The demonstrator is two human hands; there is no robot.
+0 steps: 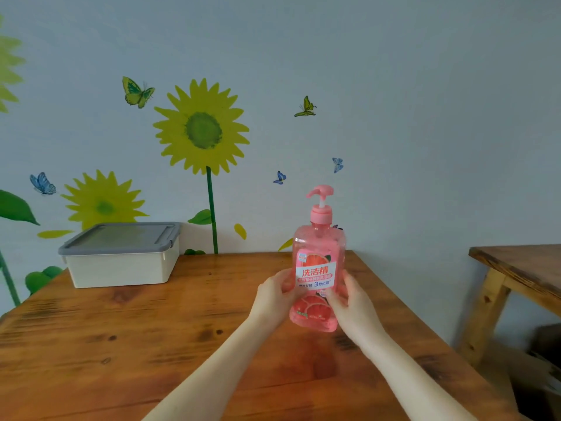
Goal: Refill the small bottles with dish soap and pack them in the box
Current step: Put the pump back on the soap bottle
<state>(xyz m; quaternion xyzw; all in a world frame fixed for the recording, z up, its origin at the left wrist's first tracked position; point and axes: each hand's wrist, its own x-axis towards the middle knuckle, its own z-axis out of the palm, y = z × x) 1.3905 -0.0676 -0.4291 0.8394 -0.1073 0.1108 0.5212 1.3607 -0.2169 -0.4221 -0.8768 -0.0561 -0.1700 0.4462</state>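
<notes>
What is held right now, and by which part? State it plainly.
The left hand and right hand grip the pink dish soap bottle by its lower body, one on each side.

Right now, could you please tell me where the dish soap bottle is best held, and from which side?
Grip the dish soap bottle by its broad body at label height, from both sides, as the left hand and right hand do. It is upright, and the slim pump on top offers a poorer hold.
</notes>
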